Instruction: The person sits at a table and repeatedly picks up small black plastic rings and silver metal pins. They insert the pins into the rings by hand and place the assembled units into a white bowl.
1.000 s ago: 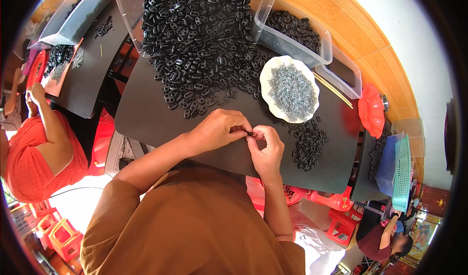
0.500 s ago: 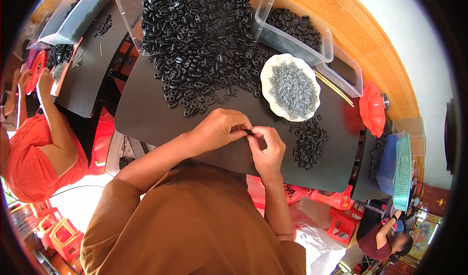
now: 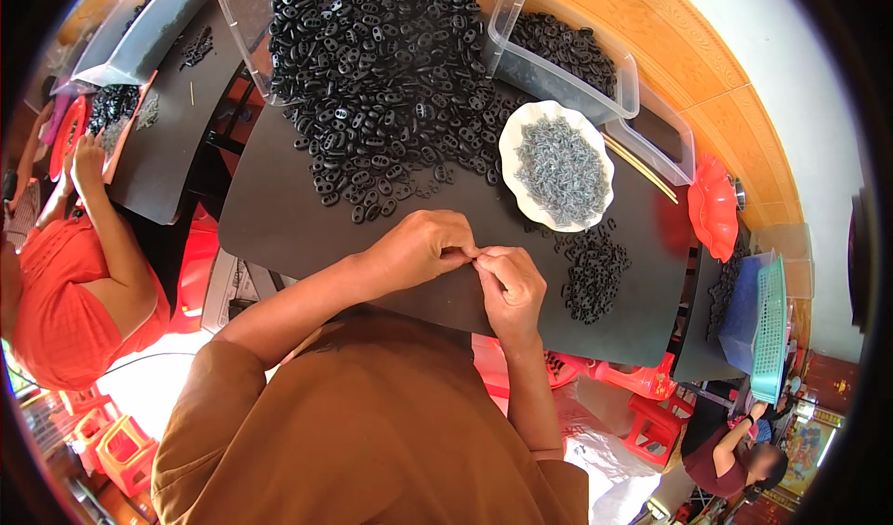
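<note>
Above the near part of the dark table, my left hand (image 3: pixel 431 243) and my right hand (image 3: pixel 513 288) meet at their fingertips. Both are closed in a pinch on a small black plastic part, which the fingers now almost wholly hide. Beyond them spreads a big heap of black oval two-holed plastic pieces (image 3: pixel 381 88). A white scalloped dish (image 3: pixel 514 186) full of small grey-clear pieces (image 3: pixel 560 172) stands to the right of my hands. Below that dish lies a smaller pile of little black parts (image 3: pixel 595 276).
A clear plastic bin (image 3: pixel 558 69) with more black pieces stands at the back right, near two thin sticks (image 3: pixel 642 167) and a red scalloped dish (image 3: pixel 713 209). At left, a person in red (image 3: pixel 84 292) works at another table. Another person (image 3: pixel 730 451) is at lower right.
My right fingers have curled in closer against my left fingertips, covering the black part that showed between them. The person at left has shifted their hands slightly.
</note>
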`<state>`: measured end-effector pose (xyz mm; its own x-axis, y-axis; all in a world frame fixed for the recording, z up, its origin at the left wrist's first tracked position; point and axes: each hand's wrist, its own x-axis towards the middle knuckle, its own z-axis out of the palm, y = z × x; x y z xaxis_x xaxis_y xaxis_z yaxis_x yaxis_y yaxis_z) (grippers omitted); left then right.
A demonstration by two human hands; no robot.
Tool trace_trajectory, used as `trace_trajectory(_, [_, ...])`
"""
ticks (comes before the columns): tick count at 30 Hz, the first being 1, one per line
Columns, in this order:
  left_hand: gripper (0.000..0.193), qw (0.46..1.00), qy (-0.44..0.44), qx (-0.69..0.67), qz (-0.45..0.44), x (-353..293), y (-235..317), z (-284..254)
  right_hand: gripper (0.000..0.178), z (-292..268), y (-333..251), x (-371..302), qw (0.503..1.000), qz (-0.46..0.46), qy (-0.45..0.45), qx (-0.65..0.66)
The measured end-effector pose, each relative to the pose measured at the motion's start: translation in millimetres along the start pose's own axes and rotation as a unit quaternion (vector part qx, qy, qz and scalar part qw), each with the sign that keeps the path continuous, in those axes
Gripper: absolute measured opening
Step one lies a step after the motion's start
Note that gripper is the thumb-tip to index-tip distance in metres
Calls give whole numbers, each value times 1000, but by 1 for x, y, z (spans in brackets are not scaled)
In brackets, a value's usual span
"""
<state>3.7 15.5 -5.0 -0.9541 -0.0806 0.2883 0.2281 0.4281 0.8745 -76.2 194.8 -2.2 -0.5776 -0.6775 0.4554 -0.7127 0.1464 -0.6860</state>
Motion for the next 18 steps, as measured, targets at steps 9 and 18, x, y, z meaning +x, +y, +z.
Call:
trace_trajectory(9, [11,1000,4,7,16,0,-4,2,16,0,0,-1,1000,-3,-1,-2])
trace_trajectory(18, [12,999,1,25,35,1,-5,2,16,0,2,-1,1000,-18,-10,-14])
